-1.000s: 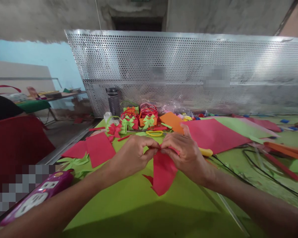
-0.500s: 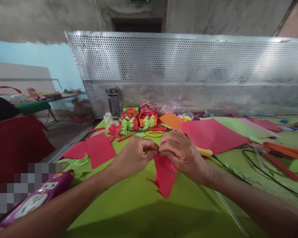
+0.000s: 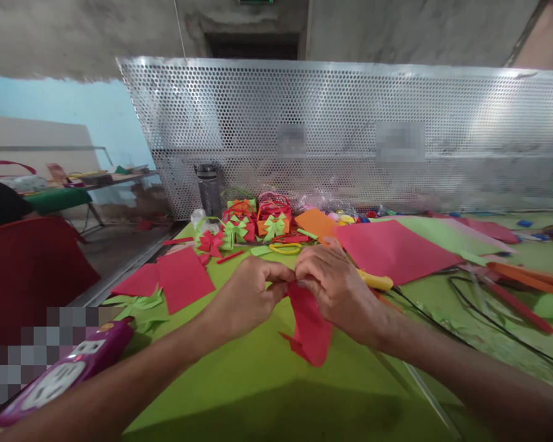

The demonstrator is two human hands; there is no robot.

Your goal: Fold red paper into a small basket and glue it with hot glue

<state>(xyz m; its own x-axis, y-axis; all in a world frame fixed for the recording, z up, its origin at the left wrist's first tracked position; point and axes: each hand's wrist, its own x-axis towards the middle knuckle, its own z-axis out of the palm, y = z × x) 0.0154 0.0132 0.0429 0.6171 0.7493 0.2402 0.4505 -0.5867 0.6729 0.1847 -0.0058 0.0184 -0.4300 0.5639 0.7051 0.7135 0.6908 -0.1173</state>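
Note:
A folded piece of red craft sheet hangs between my hands above the green tabletop. My left hand pinches its top edge between thumb and forefinger. Right against it, my right hand grips the same top edge with bent fingers, covering part of the sheet. The fingertips of both hands meet, so the exact pinch point is hidden. Lower down, the sheet ends in a narrow pointed flap at its left. Just beyond the hands lie yellow-handled scissors.
Small red and orange baskets with green bows stand at the back beside a dark bottle. Red sheets lie left, a larger red sheet right. A yellow tool trails a black cord. A purple power strip sits near left.
The red piece has swung and turned slightly, its lower flap now showing more clearly. Both hands keep their pinch in nearly the same place. The view has shifted a little.

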